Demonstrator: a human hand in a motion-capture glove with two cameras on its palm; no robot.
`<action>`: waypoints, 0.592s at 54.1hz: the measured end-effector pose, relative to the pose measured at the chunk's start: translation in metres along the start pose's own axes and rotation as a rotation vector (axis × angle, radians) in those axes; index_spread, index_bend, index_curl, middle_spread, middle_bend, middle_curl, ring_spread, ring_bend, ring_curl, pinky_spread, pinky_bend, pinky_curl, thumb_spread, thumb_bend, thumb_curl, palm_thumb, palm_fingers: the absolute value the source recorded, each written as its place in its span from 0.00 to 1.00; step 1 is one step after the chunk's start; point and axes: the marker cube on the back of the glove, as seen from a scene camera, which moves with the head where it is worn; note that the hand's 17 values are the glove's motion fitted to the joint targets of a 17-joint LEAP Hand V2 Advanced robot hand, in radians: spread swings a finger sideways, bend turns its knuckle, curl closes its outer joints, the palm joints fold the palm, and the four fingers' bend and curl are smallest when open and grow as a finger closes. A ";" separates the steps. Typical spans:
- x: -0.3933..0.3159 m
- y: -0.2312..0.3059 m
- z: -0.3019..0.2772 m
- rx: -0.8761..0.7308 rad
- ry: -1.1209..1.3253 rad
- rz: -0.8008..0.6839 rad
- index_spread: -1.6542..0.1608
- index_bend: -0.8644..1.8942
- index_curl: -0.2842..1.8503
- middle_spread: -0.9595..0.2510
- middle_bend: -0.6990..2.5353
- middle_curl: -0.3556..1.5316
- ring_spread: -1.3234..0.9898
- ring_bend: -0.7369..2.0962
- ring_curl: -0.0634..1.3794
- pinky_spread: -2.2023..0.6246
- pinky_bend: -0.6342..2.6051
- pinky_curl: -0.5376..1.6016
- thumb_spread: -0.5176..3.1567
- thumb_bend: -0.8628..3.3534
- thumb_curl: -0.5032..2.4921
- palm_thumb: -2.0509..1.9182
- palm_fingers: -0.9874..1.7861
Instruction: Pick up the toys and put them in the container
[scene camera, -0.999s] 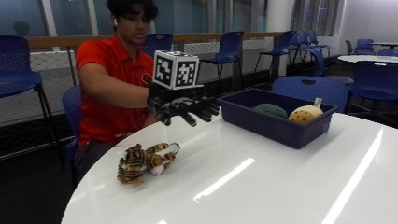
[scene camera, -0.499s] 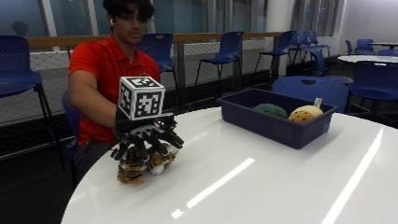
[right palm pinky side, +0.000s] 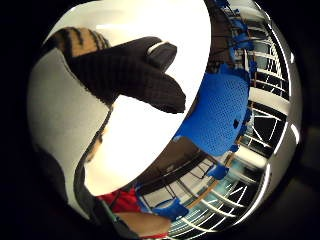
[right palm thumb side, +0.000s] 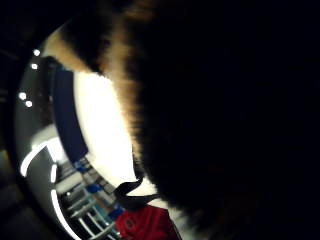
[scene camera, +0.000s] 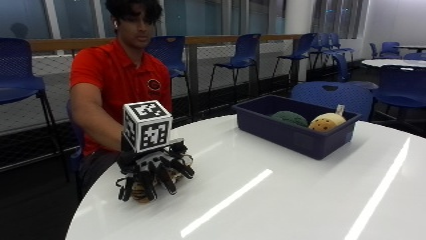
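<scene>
In the lower left of the outside view, my gloved right hand (scene camera: 154, 172) sits on top of a striped plush tiger toy (scene camera: 141, 191) that lies on the white round table (scene camera: 279, 200), close to the near-left edge and just in front of the seated person in a red shirt. The fingers (scene camera: 166, 180) curl down over the toy and touch it; I judge they are closing round it, though I cannot tell whether the grasp is complete, because the hand hides most of the plush. The thumb-side palm view is almost filled by dark and orange fur, so the toy is pressed close against the palm. To do this step well, I would wrap the fingers under the soft body rather than pinch loose fur, lift straight up until it is off the tabletop, and only then carry it across toward the right of the frame. The dark blue rectangular container (scene camera: 296, 131) stands well apart from the hand, in the right centre of the frame, on the far side of the table. Inside it I see two round toys side by side: a green ball (scene camera: 289, 118) and a yellow dotted ball (scene camera: 327, 122) with a small white tag, leaving what I judge to be enough room for the tiger at the container's left end.
</scene>
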 end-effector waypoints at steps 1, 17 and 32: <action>-0.001 0.000 0.001 -0.003 0.002 -0.002 0.73 0.34 0.19 0.78 0.25 0.31 0.58 0.35 0.27 0.82 0.60 0.44 0.41 0.19 0.24 0.50 0.30; -0.007 0.000 0.004 -0.076 0.025 -0.039 0.72 0.33 0.17 0.76 0.28 0.32 0.56 0.50 0.35 0.79 0.62 0.44 0.43 0.20 0.25 0.52 0.35; -0.028 0.008 0.003 -0.009 0.037 -0.023 0.69 0.44 0.23 0.67 0.31 0.35 0.46 0.55 0.35 0.73 0.54 0.39 0.49 0.22 0.28 0.57 0.50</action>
